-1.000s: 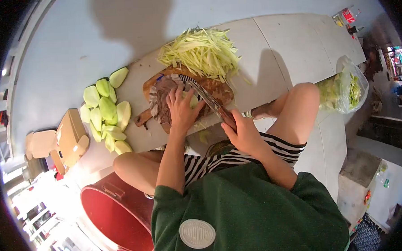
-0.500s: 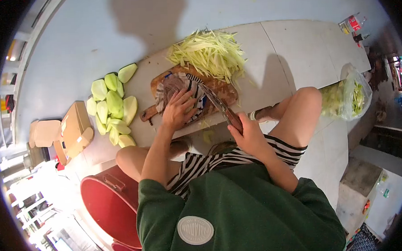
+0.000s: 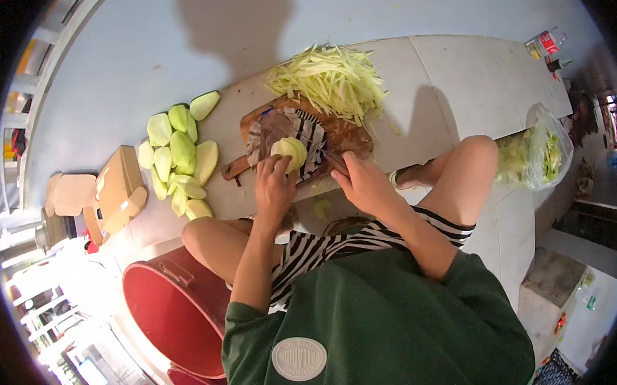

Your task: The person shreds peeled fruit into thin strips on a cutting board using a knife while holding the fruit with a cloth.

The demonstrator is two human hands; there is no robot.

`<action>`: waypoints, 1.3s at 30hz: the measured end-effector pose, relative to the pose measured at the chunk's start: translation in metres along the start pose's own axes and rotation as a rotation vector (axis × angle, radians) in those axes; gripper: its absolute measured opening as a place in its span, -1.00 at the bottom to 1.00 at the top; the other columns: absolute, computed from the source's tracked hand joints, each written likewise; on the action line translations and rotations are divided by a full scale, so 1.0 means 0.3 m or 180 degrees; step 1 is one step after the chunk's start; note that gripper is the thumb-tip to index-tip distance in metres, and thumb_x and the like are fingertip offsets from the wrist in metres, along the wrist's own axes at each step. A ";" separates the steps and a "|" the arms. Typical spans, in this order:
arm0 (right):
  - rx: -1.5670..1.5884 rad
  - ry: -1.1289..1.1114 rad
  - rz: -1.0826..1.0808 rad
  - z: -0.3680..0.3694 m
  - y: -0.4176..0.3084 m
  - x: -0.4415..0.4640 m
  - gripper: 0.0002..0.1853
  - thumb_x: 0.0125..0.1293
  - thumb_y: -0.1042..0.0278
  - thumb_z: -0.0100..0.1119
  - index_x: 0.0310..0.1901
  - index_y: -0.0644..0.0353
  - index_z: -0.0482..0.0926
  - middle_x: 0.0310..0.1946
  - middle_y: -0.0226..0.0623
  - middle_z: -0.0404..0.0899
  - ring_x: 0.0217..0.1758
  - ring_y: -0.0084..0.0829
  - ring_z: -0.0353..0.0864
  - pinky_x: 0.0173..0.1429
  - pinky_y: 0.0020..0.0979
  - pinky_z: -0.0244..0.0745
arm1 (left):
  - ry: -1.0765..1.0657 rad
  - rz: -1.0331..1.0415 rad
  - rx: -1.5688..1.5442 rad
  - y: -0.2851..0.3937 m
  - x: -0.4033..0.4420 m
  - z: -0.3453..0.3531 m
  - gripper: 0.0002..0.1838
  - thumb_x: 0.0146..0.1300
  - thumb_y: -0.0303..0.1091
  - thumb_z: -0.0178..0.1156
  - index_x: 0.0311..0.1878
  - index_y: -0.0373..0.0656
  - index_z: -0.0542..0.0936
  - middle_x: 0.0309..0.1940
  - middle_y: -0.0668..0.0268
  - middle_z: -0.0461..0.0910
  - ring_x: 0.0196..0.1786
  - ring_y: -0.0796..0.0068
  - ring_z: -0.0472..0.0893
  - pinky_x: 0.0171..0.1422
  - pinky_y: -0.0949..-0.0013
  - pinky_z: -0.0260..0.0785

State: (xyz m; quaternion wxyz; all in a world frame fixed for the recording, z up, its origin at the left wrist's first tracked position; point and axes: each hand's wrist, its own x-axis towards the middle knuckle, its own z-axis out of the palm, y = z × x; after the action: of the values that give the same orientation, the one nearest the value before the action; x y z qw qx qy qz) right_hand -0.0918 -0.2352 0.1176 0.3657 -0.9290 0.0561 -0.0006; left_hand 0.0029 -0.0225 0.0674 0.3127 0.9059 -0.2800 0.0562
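Observation:
My left hand (image 3: 276, 187) has its fingertips closed on a pale green, peeled vegetable piece (image 3: 287, 150), whose exact kind I cannot make out. The piece rests on a crumpled striped cloth (image 3: 263, 134) spread over the wooden cutting board (image 3: 353, 137). In my right hand (image 3: 369, 184) is a knife (image 3: 337, 163), its fist around the handle. The blade points toward the cloth and shows only narrowly, just right of the piece. A heap of pale green shreds (image 3: 331, 81) lies against the far side of the board.
Several peeled green pieces (image 3: 183, 151) lie left of the board. Beyond them stands an open cardboard box (image 3: 121, 183). A red bucket (image 3: 173, 315) is at lower left. A plastic bag of greens (image 3: 537, 151) sits at right, with a bottle (image 3: 546, 42) near the wall.
My left hand, earlier spread flat on the cloth, now grips a pale green piece there. My right hand has drawn the knife back, and its blade shows less.

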 end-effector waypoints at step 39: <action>-0.1037 -0.0777 -0.0230 0.063 -0.019 0.145 -0.75 0.40 0.28 0.13 -0.06 0.26 0.40 -0.52 0.00 0.66 -0.40 0.11 0.71 -0.35 0.08 0.62 | -0.0901 0.0246 0.0652 -0.015 0.060 0.050 -0.55 0.12 -0.61 0.22 0.14 -0.26 0.57 0.00 0.06 0.60 0.03 -0.09 0.54 0.18 0.02 0.45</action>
State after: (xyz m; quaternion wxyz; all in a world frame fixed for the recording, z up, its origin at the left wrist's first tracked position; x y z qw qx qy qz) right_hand -0.0472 -0.2228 0.1060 0.2144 -0.9705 -0.0227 0.1080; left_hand 0.0192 -0.0370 0.0581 0.1739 0.9204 -0.3486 -0.0316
